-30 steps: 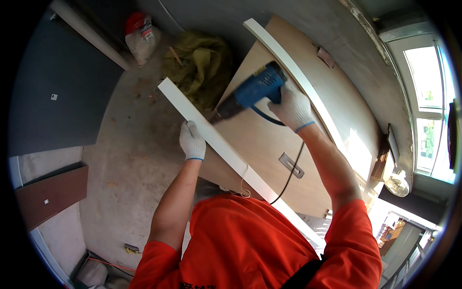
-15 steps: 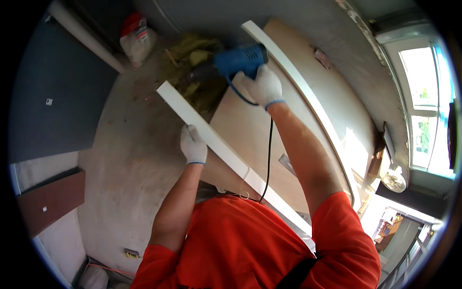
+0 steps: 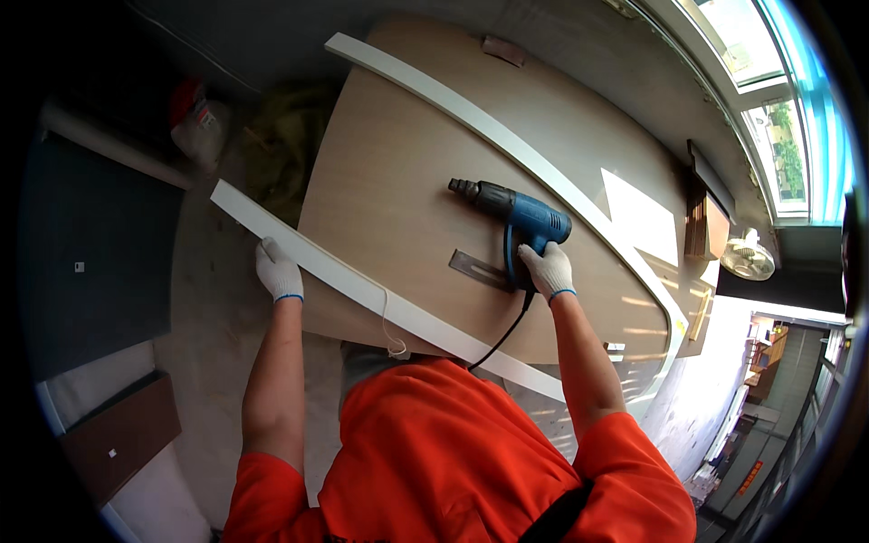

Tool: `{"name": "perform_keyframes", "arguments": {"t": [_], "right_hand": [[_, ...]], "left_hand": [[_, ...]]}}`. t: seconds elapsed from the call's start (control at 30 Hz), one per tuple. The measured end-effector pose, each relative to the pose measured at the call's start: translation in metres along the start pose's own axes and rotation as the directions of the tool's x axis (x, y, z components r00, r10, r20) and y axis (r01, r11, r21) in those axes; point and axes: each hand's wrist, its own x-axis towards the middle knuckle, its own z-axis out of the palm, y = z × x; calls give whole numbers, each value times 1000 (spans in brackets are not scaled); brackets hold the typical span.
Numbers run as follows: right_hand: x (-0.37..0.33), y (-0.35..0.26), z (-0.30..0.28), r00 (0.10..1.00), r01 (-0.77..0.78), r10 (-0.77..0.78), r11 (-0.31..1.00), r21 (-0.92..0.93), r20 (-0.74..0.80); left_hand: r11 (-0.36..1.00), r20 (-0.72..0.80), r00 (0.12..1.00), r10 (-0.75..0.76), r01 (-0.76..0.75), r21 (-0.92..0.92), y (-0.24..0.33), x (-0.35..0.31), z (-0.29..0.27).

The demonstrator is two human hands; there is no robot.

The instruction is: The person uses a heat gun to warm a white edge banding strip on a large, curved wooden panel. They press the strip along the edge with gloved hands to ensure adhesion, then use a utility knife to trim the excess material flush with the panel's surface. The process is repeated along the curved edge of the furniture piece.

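Holding the near strip: the left hand [image 3: 279,270], gloved in white knit, grips a long white flat strip [image 3: 348,281] by its outer side; that strip slants along the near edge of the broad tan wooden tabletop [image 3: 389,154], its end jutting past the left edge.
Heat gun: the right hand [image 3: 549,269], gloved alike, closes on the handle of a blue pistol-shaped heat gun [image 3: 534,219] over the tabletop's middle, dark nozzle toward the left edge — resting or lifted, I cannot tell.
Cord: a black flexible cord [image 3: 516,324] runs from the handle to the near edge.
Beside the gun: a grey slotted metal plate [image 3: 475,268] lies flat.
Far edge: a second long white strip [image 3: 489,125] spans that side; a reddish block [image 3: 503,51] sits by the edge.
Step in hand: apparently steadying one strip while managing the gun.
Next move calls for: a firm left grip and a free cord — nozzle clear of the glove.
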Motion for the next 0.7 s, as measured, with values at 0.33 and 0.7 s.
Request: {"name": "perform_keyframes", "arguments": {"t": [0.33, 0.7], "right_hand": [[-61, -55, 44, 849, 509, -513, 731, -455, 126], [-82, -104, 35, 692, 125, -491, 804, 581, 530]], "left_hand": [[998, -15, 998, 58, -57, 27, -8, 5, 4], [998, -9, 999, 37, -37, 42, -1, -3, 2]]}}
